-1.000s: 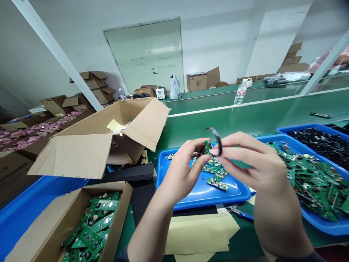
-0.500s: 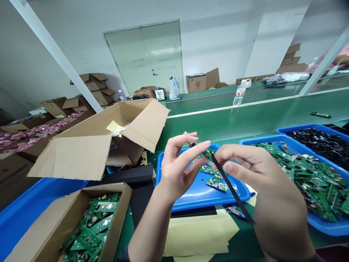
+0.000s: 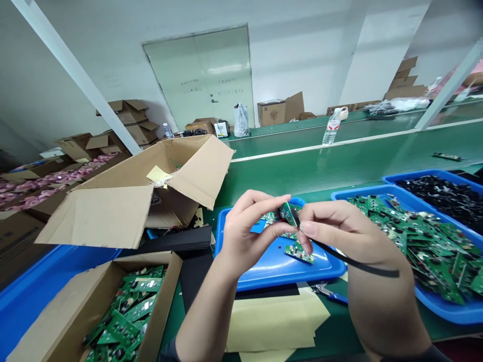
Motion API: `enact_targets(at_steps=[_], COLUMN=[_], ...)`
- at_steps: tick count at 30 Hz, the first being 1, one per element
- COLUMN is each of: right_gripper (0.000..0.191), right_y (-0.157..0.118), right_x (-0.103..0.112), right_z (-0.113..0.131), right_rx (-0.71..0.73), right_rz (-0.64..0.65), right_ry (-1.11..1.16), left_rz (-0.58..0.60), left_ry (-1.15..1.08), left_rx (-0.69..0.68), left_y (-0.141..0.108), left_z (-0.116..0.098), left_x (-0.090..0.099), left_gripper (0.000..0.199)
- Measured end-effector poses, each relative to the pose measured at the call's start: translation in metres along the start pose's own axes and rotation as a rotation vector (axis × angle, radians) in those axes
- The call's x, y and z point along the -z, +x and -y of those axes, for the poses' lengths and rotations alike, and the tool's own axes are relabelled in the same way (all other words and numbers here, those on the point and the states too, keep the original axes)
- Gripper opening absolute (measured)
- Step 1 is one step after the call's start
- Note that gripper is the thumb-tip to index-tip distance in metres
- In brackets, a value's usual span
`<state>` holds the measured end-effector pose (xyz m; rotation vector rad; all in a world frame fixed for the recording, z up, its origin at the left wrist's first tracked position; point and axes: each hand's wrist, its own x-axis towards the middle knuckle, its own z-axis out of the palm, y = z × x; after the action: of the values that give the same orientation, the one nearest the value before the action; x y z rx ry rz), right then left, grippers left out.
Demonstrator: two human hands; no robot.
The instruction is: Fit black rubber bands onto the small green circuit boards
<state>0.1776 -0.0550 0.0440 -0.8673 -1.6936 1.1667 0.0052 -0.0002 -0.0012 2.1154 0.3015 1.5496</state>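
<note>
My left hand (image 3: 249, 229) pinches a small green circuit board (image 3: 289, 213) by its edges between thumb and fingers. Against the board's right side, my right hand (image 3: 335, 231) grips a thin black strip (image 3: 358, 264), whose free end trails down to the right across the wrist. Both hands are above a blue tray (image 3: 279, 279) where several green boards (image 3: 299, 253) lie. Where the strip meets the board is partly hidden by the right fingertips.
An open carton of boards (image 3: 60, 311) is at the lower left, a larger open carton (image 3: 101, 213) behind it. Blue trays of boards (image 3: 464, 317) and black parts (image 3: 445, 193) are on the right. Yellow sheets (image 3: 271, 324) and blue-handled cutters (image 3: 334, 295) lie in front.
The left fingers have closed on the board, which now shows its face more. The right hand has come closer to it, and the strip has swung up and to the right.
</note>
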Motion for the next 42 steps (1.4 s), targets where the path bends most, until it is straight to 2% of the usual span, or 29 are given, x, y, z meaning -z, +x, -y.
enact_targets(at_steps=[5,9,15,18,20,21,23,24,25,28,30,32,35,38,42], right_gripper=[0.027,0.027,0.023,0.023,0.014,0.019,0.054,0.063,0.061,0.028,0.015,0.006,0.006,0.007,0.006], right_y=[0.004,0.006,0.002,-0.001,-0.002,-0.002,-0.003,-0.004,-0.004,-0.005,-0.005,-0.005,-0.004,-0.004,-0.001], right_x=[0.002,0.002,-0.001,-0.003,-0.003,-0.003,0.000,0.002,0.003,0.005,0.004,0.002,-0.001,-0.001,0.001], right_z=[-0.007,-0.010,-0.013,-0.015,-0.019,-0.021,-0.024,-0.025,-0.025,-0.021,-0.018,-0.015,-0.015,-0.016,-0.022], right_rx=[0.018,0.054,0.092,0.141,0.157,0.144,0.111,0.106,0.113,0.153,0.147,0.180,0.255,0.277,0.359], right_rz=[0.066,0.028,-0.239,-0.305,-0.380,-0.430,-0.503,-0.510,-0.498,-0.395,-0.334,-0.348,-0.409,-0.426,-0.543], right_ry=[0.087,-0.033,-0.373,-0.500,-0.542,-0.556,-0.542,-0.510,-0.473,-0.410,-0.455,-0.562,-0.701,-0.719,-0.807], left_rz=[0.042,0.045,0.117,0.133,0.129,0.121,0.108,0.102,0.100,0.085,0.078,0.080,0.080,0.065,0.098], left_ry=[-0.239,-0.399,-0.467,-0.422,-0.429,-0.452,-0.529,-0.577,-0.621,-0.739,-0.777,-0.780,-0.764,-0.804,-0.809], left_rx=[0.084,0.212,0.372,0.374,0.372,0.390,0.459,0.505,0.556,0.657,0.659,0.627,0.602,0.612,0.609], left_y=[-0.002,-0.004,-0.003,-0.001,-0.001,-0.001,-0.001,-0.002,-0.003,-0.005,-0.005,-0.004,-0.003,-0.002,-0.001], left_z=[0.003,0.004,-0.003,-0.004,-0.003,-0.002,-0.001,0.000,0.000,-0.002,-0.002,-0.002,-0.001,-0.001,-0.002], left_x=[-0.002,-0.003,-0.003,-0.003,-0.003,-0.002,-0.002,-0.001,-0.001,0.001,0.001,0.002,0.002,0.001,0.000], left_gripper=[0.052,0.060,0.056,0.047,0.038,0.035,0.030,0.029,0.029,0.035,0.039,0.036,0.031,0.029,0.028])
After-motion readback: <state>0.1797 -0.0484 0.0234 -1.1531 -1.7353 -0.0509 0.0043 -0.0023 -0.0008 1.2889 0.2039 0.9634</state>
